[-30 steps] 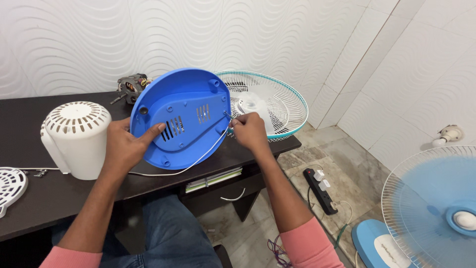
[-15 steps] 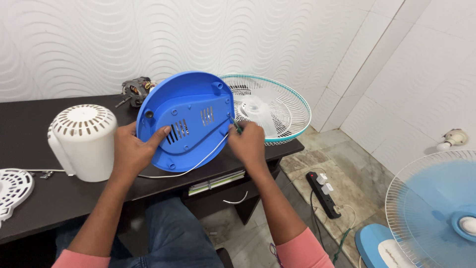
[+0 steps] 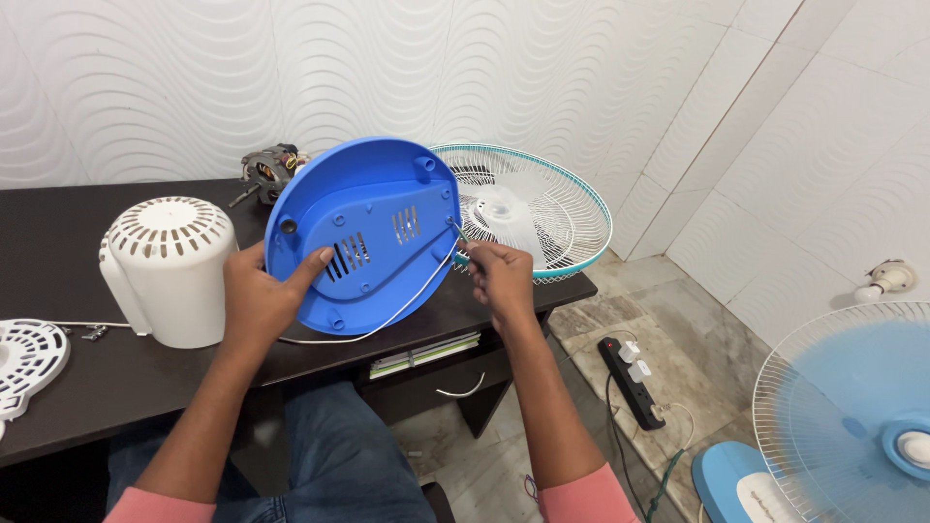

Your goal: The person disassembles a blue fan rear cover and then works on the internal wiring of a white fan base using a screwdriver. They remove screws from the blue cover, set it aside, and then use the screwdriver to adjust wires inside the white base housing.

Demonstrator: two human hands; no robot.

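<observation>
At the far left of the dark bench (image 3: pixel 58 252), a white perforated disc (image 3: pixel 24 363) is lying flat at the edge, with a white vented housing (image 3: pixel 170 271) standing upright just beside it. I am bracing the blue plastic base (image 3: pixel 363 232) with my left hand (image 3: pixel 257 305) — the grip is closed on its lower left rim, thumb reaching across the underside toward the vent slots, fingers hidden behind. The base is standing tilted on its edge on the bench, underside turned toward me, with a thin white cord (image 3: pixel 387 315) trailing from its right side down across the bench. Behind its upper left rim, a bare electric motor (image 3: pixel 266 172) is sitting near the wall. My right hand (image 3: pixel 499 276) is closing its grip around a slim green-handled tool (image 3: pixel 457 242), whose metal tip is pointing at the right edge of the base; whether it is touching I cannot tell. Just beyond that hand, a white wire fan guard (image 3: pixel 528 208) with a teal rim is resting over the bench's right end. On the tiled floor below, a black power strip (image 3: pixel 635 383) is lying — and further right a light blue fan (image 3: pixel 852 416) is standing.
</observation>
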